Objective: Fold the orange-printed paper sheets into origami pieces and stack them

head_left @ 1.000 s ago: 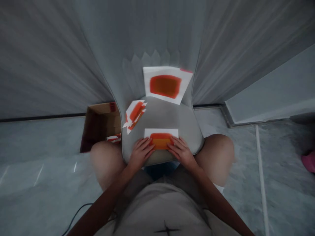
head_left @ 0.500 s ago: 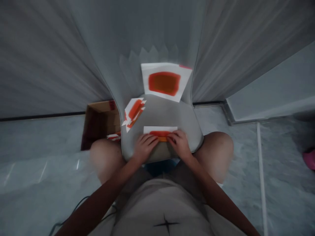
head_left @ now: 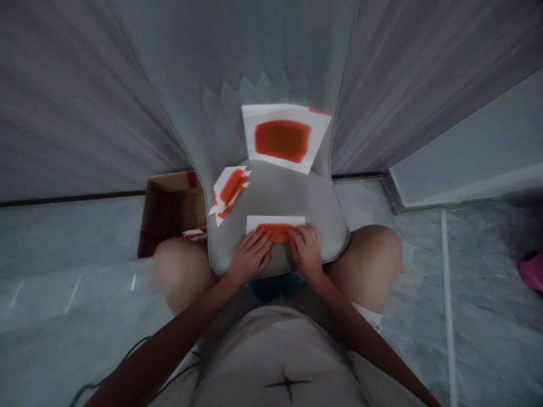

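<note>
A white paper sheet with an orange-red patch (head_left: 275,228) lies folded along its near side, close to the front of the grey chair seat (head_left: 280,192). My left hand (head_left: 251,249) rests on the left end of the fold, fingers stretched out flat over the paper. On the right end, my right hand (head_left: 306,246) presses down with its fingers laid flat. The fingers cover both ends of the near edge. Farther back, a larger white sheet with a dark orange-red patch (head_left: 283,141) leans against the backrest.
Several folded white and orange papers (head_left: 229,189) lie at the seat's left edge. An open cardboard box (head_left: 169,212) stands on the floor at left, with similar papers (head_left: 195,233) inside. Grey curtains (head_left: 76,102) hang behind. A pink object (head_left: 532,272) is at far right.
My fingers have gone from gripping the paper's near edge to lying flatter on it. The fold looks pressed down more. The other papers stay in place; the view shifts slightly.
</note>
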Motion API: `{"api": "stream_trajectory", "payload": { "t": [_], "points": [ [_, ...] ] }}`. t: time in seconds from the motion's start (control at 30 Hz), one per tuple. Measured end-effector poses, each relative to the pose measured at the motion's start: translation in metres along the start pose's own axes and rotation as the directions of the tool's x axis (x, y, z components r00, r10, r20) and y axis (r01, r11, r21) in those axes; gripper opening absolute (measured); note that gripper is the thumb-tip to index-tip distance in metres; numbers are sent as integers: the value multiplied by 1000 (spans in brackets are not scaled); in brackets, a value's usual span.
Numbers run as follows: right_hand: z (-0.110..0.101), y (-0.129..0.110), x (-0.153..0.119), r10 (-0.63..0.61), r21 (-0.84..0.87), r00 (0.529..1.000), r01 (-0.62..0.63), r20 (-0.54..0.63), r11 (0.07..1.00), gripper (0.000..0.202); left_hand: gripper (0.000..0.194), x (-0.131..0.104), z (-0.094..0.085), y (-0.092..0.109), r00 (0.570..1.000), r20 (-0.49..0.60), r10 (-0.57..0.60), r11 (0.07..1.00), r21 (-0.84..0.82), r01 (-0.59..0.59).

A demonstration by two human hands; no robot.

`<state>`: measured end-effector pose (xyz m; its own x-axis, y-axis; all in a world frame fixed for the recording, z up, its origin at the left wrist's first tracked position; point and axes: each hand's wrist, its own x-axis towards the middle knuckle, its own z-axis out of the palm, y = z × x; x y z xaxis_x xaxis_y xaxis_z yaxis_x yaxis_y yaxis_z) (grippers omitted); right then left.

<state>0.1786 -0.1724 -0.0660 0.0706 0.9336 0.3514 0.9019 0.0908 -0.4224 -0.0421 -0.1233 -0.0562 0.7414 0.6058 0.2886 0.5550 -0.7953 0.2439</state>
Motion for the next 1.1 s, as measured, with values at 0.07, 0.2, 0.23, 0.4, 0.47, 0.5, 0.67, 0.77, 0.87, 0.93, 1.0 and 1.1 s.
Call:
{"api": "stream_trajectory", "payload": {
  "t": [0.07, 0.2, 0.23, 0.4, 0.47, 0.5, 0.67, 0.77, 0.87, 0.93, 1.0, 1.1],
  "points": [
    [2, -3, -4, -79, -52, 997, 80, 26, 995, 37, 52, -1, 2, -1, 1000, 2, -1, 1000, -11, 1],
    [5, -10, -13, -101, -93, 989, 111, 110, 989, 49, 52, -1, 2, -2, 1000, 5, -11, 999, -40, 11],
    [5, -11, -14, -89, -99, 987, 103, 131, 990, 52, 52, -1, 2, -2, 1000, 10, -14, 999, -42, 15],
    [-1, -14, -18, -57, -102, 970, 84, 237, 991, 69, 52, 0, -4, -1, 998, 64, -10, 1000, -9, 10],
    [-3, -14, -18, -44, -102, 964, 73, 261, 992, 73, 53, -1, -6, 1, 997, 77, -18, 1000, 17, 17],
    [-4, -14, -18, -39, -103, 962, 69, 270, 992, 74, 54, -2, -6, 2, 996, 83, -23, 999, 30, 20],
    [-4, -14, -17, -24, -106, 957, 57, 290, 993, 76, 60, -4, -8, 6, 993, 112, -29, 998, 66, 21],
    [-4, -14, -17, -24, -97, 958, 54, 287, 994, 76, 62, -5, -7, 7, 994, 107, -35, 998, 63, 28],
    [-5, -14, -16, -23, -97, 958, 53, 286, 994, 75, 63, -5, -6, 6, 994, 102, -37, 998, 45, 33],
    [-5, -14, -16, -24, -100, 957, 55, 289, 993, 74, 63, -6, -6, 5, 994, 101, -41, 999, 29, 39],
    [-5, -14, -16, -24, -100, 958, 55, 287, 993, 75, 63, -6, -6, 5, 993, 105, -47, 999, 20, 45],
    [-4, -15, -16, -22, -100, 961, 52, 275, 994, 75, 62, -6, -7, 7, 991, 123, -58, 998, 27, 55]
  ]
}}
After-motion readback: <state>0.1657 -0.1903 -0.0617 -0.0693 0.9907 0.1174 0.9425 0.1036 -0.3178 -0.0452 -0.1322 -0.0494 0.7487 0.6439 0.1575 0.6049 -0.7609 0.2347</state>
